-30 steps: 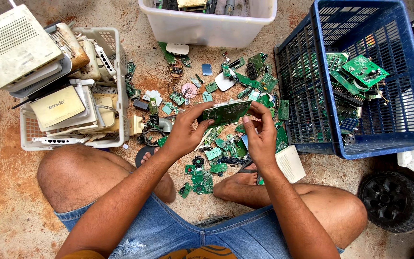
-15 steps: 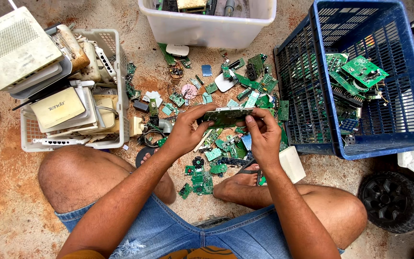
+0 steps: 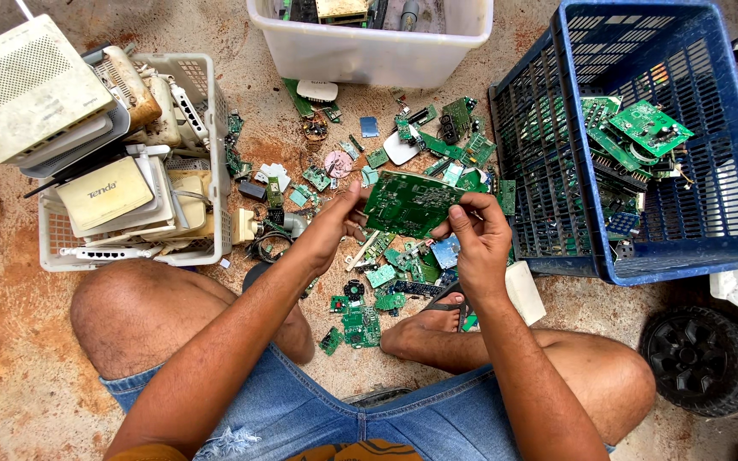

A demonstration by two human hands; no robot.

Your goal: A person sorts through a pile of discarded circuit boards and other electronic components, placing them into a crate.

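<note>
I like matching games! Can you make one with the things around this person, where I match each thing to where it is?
Things:
1. green circuit board
2. blue crate
3. white basket
4. black wheel

Places:
A. by the knee, lower corner on the person's right
B. between both hands
C. on the person's left, full of old white router boxes
D. on the person's right, with green boards inside

Pairs: 1-B, 2-D, 3-C, 4-A
</note>
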